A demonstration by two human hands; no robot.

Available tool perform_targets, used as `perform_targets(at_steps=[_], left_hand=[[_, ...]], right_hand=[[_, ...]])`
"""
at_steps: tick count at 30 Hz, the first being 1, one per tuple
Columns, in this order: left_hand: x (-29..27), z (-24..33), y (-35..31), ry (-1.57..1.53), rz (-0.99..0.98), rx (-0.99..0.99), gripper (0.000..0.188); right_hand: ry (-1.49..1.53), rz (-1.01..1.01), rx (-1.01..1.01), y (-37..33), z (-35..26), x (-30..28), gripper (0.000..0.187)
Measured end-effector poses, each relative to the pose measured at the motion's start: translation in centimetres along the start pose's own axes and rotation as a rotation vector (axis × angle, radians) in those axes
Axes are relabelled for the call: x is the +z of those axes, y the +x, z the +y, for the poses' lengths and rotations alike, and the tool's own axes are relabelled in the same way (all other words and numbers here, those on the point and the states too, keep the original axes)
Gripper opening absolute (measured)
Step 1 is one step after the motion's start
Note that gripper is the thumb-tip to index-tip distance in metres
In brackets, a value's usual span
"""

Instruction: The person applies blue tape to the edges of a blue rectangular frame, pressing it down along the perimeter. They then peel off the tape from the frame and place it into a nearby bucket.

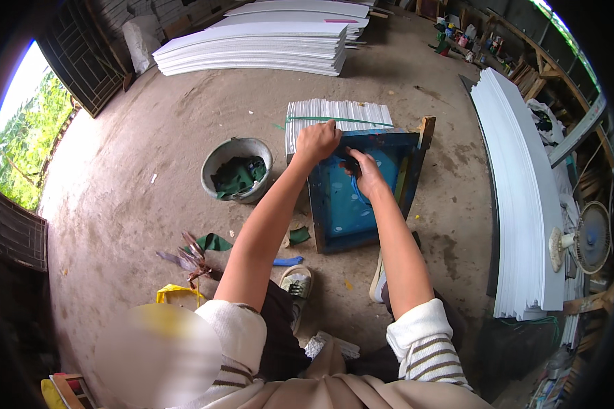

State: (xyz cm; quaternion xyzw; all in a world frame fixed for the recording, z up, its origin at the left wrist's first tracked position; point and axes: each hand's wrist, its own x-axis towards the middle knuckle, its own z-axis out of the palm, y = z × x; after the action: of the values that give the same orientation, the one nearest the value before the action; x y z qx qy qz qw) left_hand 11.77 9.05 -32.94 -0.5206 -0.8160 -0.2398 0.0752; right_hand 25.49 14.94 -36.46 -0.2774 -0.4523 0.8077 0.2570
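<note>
One blue frame [351, 211] is in front of you, just beyond your shoes [297, 281], at the near side of a white bundle [338, 111]. Whether it leans on the bundle or stands clear of it, you cannot tell from this angle.

Your left hand [318, 141] is folded over the frame's upper edge, near its left corner, and looks to be gripping it. Your right hand [368, 176] reaches inside the frame, its fingers curled about a dark piece [351, 163]; what that is, the view is too small to tell.

As for progress, you seem to be partway through: the frame is in place and steadied by your left hand, with your right busy inside its upper part. Neither hand has let go, so this handling is not yet finished. Pale spots show on the blue face; you cannot tell whether they belong there or are leftovers. The bundle has a green strap [338, 120] across it.

To your left stands a bucket [211, 158] with green cloth [237, 176] in it, apart from both hands. A green scrap [298, 236] and a blue strip [288, 261] lie on the floor near the frame.
</note>
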Motion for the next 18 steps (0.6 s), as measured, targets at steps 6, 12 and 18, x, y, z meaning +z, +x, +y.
perform_targets(at_steps=[6,12,18], left_hand=[[0.1,0.1,0.4,0.031,0.026,-0.011,0.032],[-0.2,0.5,0.8,-0.009,-0.063,-0.065,0.035],[-0.5,0.2,0.1,-0.008,-0.089,-0.084,0.038]], right_hand=[[-0.250,0.204,0.045,1.8,0.1,1.1,0.034],[-0.278,0.120,0.045,3.5,0.8,-0.4,0.050],[-0.222,0.094,0.028,0.7,0.6,1.0,0.043]])
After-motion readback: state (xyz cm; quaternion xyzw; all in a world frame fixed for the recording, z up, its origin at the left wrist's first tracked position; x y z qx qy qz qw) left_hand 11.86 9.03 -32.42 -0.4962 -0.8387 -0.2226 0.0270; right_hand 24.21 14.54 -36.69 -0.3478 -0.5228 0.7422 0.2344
